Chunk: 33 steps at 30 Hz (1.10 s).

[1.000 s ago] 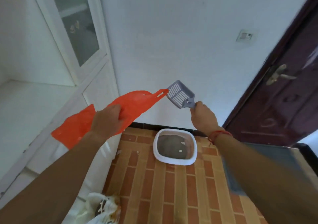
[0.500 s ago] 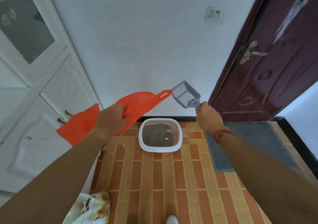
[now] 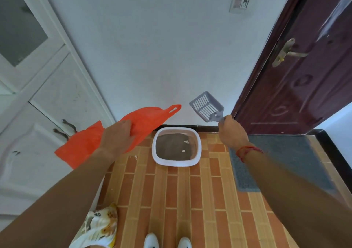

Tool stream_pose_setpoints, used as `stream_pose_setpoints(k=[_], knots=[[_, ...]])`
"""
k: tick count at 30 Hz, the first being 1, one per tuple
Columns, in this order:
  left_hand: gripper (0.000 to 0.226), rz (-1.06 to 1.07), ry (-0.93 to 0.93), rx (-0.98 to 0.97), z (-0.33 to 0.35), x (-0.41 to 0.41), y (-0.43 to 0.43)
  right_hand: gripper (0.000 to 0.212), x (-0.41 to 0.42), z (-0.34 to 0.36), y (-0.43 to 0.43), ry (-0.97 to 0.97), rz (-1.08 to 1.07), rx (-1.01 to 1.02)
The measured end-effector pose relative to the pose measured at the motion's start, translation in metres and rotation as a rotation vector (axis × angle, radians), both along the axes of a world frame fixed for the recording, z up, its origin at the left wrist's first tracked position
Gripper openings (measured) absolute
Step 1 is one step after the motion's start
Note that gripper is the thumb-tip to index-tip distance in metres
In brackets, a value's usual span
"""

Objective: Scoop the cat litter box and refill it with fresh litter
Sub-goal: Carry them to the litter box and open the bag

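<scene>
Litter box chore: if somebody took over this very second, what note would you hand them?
Left hand grips the orange plastic bag, held up in the air.
Right hand grips the handle of the grey scoop, raised and empty.
Litter box sits on the tiled floor, below and between the hands; pale clumps lie in its grey litter.
Done: tools picked up; nothing scooped.
Left: scoop the clumps into the bag, then refill with fresh litter.

Soft, even daylight, shadows faint. Glare streaks the dark door [image 3: 301, 85] upper right; wide-angle bowing bends verticals, lower corners blurred.
</scene>
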<state>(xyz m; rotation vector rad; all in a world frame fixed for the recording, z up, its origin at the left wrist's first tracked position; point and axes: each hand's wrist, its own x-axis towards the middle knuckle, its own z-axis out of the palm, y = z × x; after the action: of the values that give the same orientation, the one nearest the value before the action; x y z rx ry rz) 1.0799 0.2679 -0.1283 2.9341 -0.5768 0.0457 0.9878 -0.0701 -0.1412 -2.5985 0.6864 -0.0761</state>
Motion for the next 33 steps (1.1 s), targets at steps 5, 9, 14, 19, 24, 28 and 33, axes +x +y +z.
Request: stream_pose_setpoints(k=[5, 9, 14, 19, 24, 28, 33], knots=[[0.016, 0.007, 0.027, 0.02, -0.011, 0.022, -0.005, 0.014, 0.02, -0.01, -0.007, 0.019, -0.007, 0.026], [0.015, 0.003, 0.062, 0.006, -0.02, 0.045, -0.011, 0.013, 0.044, -0.017, -0.008, 0.041, -0.011, 0.034], [0.015, -0.014, 0.085, -0.006, -0.036, 0.099, -0.015, 0.014, 0.091, -0.028, -0.005, 0.069, -0.021, 0.018], [0.017, -0.027, 0.121, -0.017, -0.062, 0.162, -0.012, 0.018, 0.146, -0.04, 0.002, 0.144, -0.027, 0.004], [0.02, -0.045, 0.2, -0.028, -0.091, 0.202, -0.008, 0.02, 0.181, -0.058, 0.007, 0.176, -0.065, 0.052], [0.017, -0.059, 0.219, -0.019, -0.108, 0.222, -0.012, 0.019, 0.196, -0.074, 0.007, 0.219, -0.072, 0.044], [0.016, -0.05, 0.244, -0.023, -0.123, 0.235, -0.017, 0.033, 0.215, -0.076, 0.005, 0.295, 0.011, -0.018]])
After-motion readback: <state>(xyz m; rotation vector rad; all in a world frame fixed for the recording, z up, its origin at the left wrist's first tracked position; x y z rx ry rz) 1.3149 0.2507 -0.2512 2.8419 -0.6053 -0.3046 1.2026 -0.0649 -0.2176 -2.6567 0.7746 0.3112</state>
